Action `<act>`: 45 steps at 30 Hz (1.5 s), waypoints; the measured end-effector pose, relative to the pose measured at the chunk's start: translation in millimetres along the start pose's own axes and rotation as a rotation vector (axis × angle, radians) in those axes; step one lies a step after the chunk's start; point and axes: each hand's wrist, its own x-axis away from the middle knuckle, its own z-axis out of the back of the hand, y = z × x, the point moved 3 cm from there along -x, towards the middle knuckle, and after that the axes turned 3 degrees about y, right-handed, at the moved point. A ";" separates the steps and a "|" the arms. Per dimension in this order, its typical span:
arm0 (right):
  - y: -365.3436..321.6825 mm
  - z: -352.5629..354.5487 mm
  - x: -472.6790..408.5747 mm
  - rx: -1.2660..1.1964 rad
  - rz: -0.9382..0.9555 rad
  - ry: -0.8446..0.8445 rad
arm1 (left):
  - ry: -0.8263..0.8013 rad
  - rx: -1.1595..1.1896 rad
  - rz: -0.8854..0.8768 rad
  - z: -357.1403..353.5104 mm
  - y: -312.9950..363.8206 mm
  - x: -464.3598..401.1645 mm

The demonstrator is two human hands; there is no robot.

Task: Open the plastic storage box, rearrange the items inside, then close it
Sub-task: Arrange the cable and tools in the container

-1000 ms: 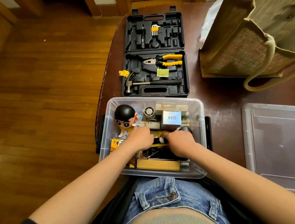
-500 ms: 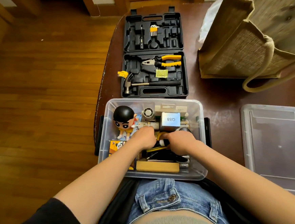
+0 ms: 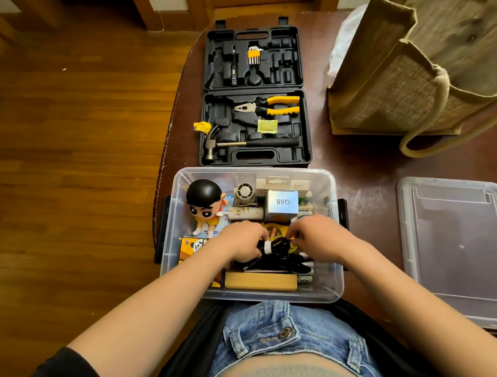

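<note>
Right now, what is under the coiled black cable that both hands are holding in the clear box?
Under the black cable a round yellow-and-black item shows, with batteries and a wooden block nearer the person. The left hand and right hand cover the rest of the clear box.

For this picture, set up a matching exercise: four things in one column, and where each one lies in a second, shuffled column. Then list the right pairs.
Things
1. hammer
2. clear lid
3. big-headed figurine
4. woven bag

Places
A. far right of the table
B. inside the plastic storage box
C. in the open black tool case
D. flat on the table, right of the box

Pairs: 1-C, 2-D, 3-B, 4-A
</note>
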 end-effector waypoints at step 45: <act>12.3 22.0 18.1 -1.300 0.117 0.017 | 0.079 0.460 -0.078 1.4 12.4 23.7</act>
